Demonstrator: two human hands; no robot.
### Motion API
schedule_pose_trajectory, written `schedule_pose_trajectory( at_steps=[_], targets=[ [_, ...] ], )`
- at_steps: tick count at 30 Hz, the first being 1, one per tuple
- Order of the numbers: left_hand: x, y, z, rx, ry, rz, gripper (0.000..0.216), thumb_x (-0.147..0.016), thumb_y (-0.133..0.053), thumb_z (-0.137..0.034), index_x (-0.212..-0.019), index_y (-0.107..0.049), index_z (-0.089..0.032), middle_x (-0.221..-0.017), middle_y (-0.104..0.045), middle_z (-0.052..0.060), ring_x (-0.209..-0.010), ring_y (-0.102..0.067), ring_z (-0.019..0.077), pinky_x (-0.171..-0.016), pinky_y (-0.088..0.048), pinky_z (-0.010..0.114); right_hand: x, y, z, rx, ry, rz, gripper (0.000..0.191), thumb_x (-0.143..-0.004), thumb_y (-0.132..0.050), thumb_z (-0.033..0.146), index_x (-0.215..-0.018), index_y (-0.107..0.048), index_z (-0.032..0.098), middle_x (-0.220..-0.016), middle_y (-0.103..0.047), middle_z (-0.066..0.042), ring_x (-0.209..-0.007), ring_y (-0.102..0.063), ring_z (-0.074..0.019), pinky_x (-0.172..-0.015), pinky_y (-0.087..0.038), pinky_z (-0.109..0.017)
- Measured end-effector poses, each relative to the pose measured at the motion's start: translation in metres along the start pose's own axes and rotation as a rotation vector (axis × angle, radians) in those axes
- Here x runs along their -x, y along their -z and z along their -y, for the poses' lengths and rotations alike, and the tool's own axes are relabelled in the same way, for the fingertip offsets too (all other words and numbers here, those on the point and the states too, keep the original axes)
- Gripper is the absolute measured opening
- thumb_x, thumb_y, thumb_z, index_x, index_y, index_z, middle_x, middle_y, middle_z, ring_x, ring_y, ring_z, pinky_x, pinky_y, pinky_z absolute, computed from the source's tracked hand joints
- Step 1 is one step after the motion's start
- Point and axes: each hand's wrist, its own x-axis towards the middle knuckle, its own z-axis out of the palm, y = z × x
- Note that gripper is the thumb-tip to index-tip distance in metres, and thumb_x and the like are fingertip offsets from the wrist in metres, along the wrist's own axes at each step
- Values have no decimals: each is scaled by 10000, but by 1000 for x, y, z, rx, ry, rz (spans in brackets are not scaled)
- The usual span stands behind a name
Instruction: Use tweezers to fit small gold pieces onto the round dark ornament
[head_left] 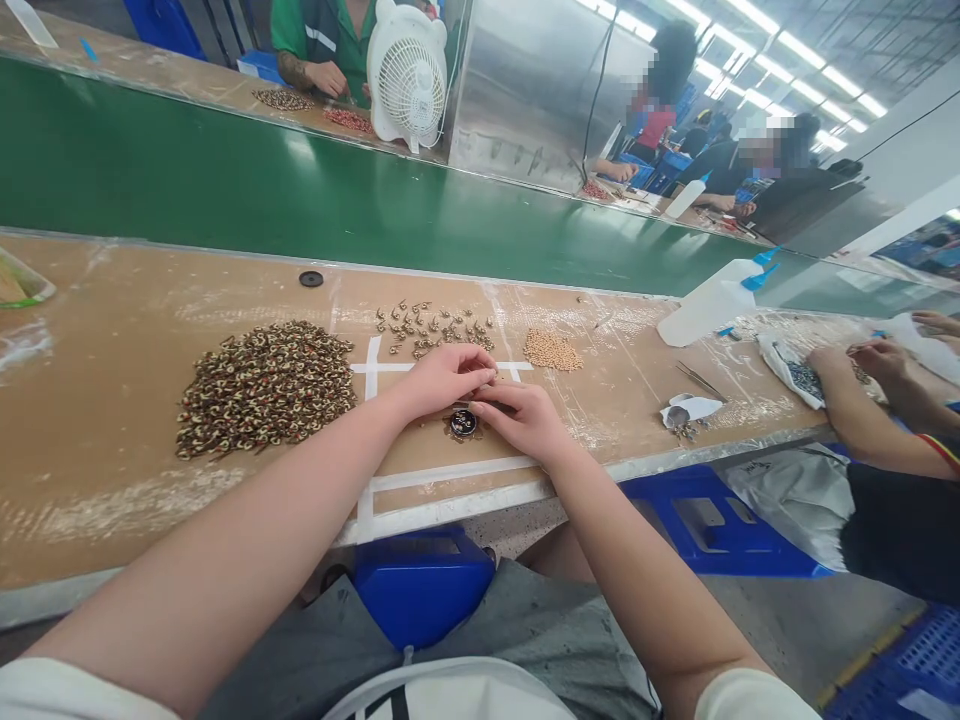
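My left hand [444, 376] and my right hand [523, 415] meet over the brown worktable [112, 500], fingers pinched together on a small part I cannot make out. A small round dark piece [463, 424] lies on the table just below the fingertips. Left of my hands sits a large heap of gold, red and dark metal pieces [266, 387]. Beyond my fingers lie scattered small gold fittings [431, 326] and a little pile of tan beads [553, 350]. White tape lines [373, 357] mark the table.
A green conveyor belt [225, 190] runs behind the table. A white squeeze bottle [712, 300] lies at the right, near tweezers [699, 380] and a co-worker's hands [862, 365]. A white fan [406, 72] stands across the belt, with more people there. A blue bin [420, 585] sits under the table.
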Motion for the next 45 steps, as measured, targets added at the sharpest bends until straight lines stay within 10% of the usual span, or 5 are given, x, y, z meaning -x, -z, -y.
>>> schedule_pose_trajectory(
  at_steps=[45],
  targets=[
    [3,-1,-2,-235,-12,-6,183,-956,-646,-377,-966,-759,-234,-946,-795,7,-878,-697,205,-799,-497,353,0,2,-2,88,-42,64,227,-1046,-690,400,-1007,-837,231,-918,-822,-39,-815,-722,-189,-739,-496,-290]
  ],
)
